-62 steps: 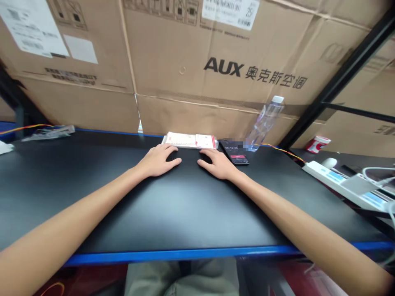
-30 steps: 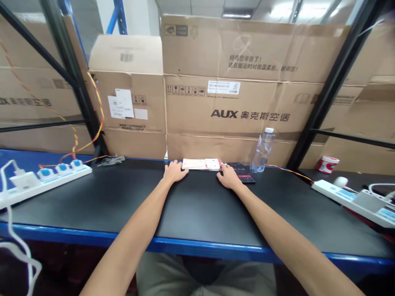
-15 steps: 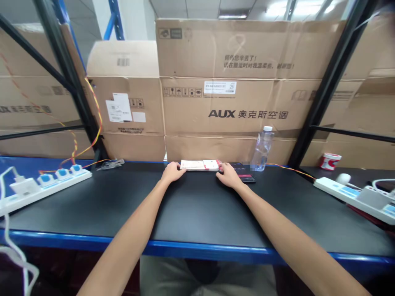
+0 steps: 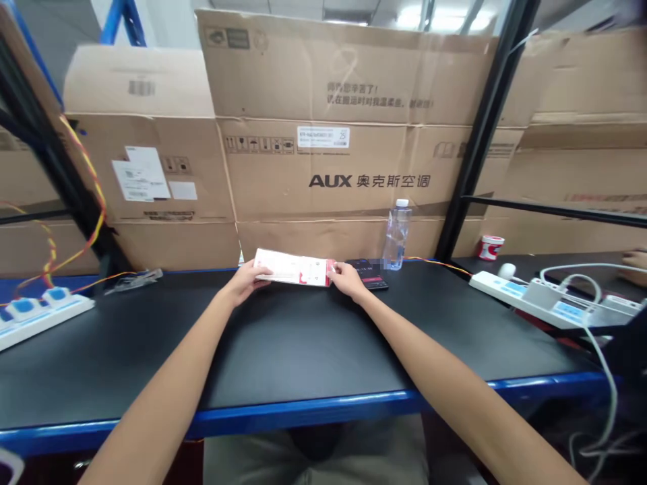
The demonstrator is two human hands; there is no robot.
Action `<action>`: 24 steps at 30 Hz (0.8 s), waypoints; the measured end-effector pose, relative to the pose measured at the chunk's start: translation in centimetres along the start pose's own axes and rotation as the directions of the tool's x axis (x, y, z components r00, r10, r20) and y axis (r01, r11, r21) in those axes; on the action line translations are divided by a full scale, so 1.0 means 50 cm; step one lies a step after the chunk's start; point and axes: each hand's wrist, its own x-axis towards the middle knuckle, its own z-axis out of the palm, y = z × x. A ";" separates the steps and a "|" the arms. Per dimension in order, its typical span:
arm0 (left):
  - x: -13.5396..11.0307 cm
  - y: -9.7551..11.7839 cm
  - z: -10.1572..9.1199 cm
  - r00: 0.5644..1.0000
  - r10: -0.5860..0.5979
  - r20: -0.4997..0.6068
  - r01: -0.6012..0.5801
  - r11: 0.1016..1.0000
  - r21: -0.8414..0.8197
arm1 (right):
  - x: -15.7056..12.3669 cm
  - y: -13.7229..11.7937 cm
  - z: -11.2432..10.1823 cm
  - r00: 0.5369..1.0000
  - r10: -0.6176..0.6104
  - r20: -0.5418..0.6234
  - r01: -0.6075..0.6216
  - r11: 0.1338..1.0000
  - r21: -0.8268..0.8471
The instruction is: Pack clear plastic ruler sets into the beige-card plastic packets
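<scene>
A white paper booklet (image 4: 293, 267) with red markings sits mid-frame, slightly tilted, at the back of the black surface (image 4: 303, 350). The left hand (image 4: 245, 283) and right hand (image 4: 348, 281) pinch its two ends between closed fingers. Just right of it lie a black smartphone (image 4: 366, 279) and an upright clear plastic bottle (image 4: 397, 236); a white power strip (image 4: 526, 295) runs along the right.

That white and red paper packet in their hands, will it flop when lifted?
The white and red paper packet looks thin, so probably light. Held between the left hand and right hand, it shows no clear sag, suggesting moderate stiffness. Its cover might slip on the black bench top.
</scene>
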 end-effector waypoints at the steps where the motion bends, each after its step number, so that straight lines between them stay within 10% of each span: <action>1: 0.002 0.003 -0.003 1.000 -0.008 -0.015 0.007 0.999 -0.044 | -0.002 -0.003 0.001 0.999 -0.022 0.030 0.022 1.000 -0.002; 10: 0.022 -0.014 -0.040 0.930 0.234 -0.284 -0.068 0.867 0.494 | -0.013 -0.016 0.011 0.975 -0.161 0.155 0.158 0.987 0.027; 14: 0.019 -0.012 -0.036 0.927 0.326 -0.184 -0.049 0.591 0.805 | -0.012 -0.019 0.015 0.971 -0.169 0.167 0.158 0.984 0.078; 24: 0.013 -0.026 -0.001 0.972 0.152 0.177 -0.226 0.411 0.883 | -0.028 -0.035 0.017 0.986 -0.118 0.115 0.111 0.992 0.067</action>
